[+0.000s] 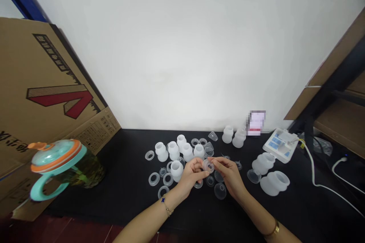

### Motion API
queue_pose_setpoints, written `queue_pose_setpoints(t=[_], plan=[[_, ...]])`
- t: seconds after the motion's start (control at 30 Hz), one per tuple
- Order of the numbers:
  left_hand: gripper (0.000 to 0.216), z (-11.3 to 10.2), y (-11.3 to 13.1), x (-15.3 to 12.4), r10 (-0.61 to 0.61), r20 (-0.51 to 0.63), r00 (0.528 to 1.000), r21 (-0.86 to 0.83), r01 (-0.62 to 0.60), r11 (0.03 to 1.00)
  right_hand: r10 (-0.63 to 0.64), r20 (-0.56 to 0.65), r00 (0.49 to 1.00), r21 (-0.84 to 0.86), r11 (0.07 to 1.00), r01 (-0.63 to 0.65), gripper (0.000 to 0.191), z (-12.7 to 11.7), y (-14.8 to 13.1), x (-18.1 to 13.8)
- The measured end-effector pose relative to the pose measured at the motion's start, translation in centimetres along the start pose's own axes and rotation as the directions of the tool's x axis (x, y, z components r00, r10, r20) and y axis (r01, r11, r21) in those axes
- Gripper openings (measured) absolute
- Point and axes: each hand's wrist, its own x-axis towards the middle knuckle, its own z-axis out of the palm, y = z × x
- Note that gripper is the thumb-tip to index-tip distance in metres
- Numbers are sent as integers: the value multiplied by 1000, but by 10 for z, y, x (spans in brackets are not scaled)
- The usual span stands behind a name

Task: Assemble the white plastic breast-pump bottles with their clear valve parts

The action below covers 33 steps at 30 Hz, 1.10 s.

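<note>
Together, left hand [191, 174] and right hand [228, 172] pinch one small clear cap [208, 166]; fingers closed on it.

A small clear cap [208, 166], pinched from both sides.
It is a little round piece of translucent plastic with a darker spot at its centre. It is held just above the black bench [128, 193] and turned partly on its side. The fingertips of the left hand [191, 176] and the right hand [229, 176] grip its opposite edges.
</note>
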Motion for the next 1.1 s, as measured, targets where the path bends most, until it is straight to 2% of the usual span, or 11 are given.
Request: queue_pose_setpoints(t=[0.27, 0.43, 0.73, 1.1], plan=[[37, 1, 1, -2, 20, 67, 998, 0, -20, 1000, -136, 39, 990, -96, 986, 139, 22, -2, -6, -5], [34, 3, 3, -3, 51, 55, 997, -5, -51, 999, -185, 83, 979, -98, 976, 193, 21, 2, -7, -6], [37, 6, 7, -5, 36, 29, 999, -18, -36, 999, -192, 95, 977, -92, 975, 201, 21, 2, -1, -2], [40, 3, 4, -2, 11, 2, 1000, -1, -11, 1000, -89, 58, 994, -72, 993, 93, 25, 2, -5, -3]])
